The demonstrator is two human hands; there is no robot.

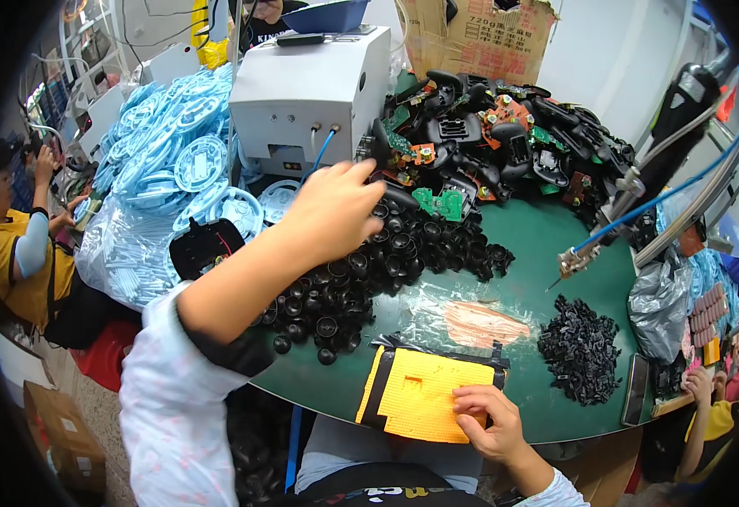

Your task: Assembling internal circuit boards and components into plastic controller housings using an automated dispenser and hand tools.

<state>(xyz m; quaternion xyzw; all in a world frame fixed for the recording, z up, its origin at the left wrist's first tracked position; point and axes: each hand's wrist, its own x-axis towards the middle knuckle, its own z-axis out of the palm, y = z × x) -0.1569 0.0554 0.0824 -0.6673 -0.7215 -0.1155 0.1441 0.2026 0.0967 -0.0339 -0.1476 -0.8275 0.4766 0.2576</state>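
Green surface: a dark green round table filled the head view, its edge curving along the bottom right.
Left hand: the left hand reached far across the table, fingers curled down among a heap of small black round caps; whether it gripped one I could not tell.
Black caps: the heap spread from the near left edge of the table up to the middle, just under the left hand.
Right hand: the right hand rested at the near edge, fingers bent and pressing on the right end of a yellow ribbed pad; it held nothing else.
Yellow pad: it lay flat on a black holder at the near edge, between the two arms.
Far side: a pile of black controller shells and green circuit boards rose at the back of the table.
Right side: a smaller heap of black clips lay near the right edge, well apart from the pad.
Machine: a grey box-shaped machine stood at the back left, touching the table's edge.
Blue parts: pale blue round plastic frames were piled in bags to the left.
Room: a cardboard box stood behind the pile; a person in a yellow shirt sat at the far left.
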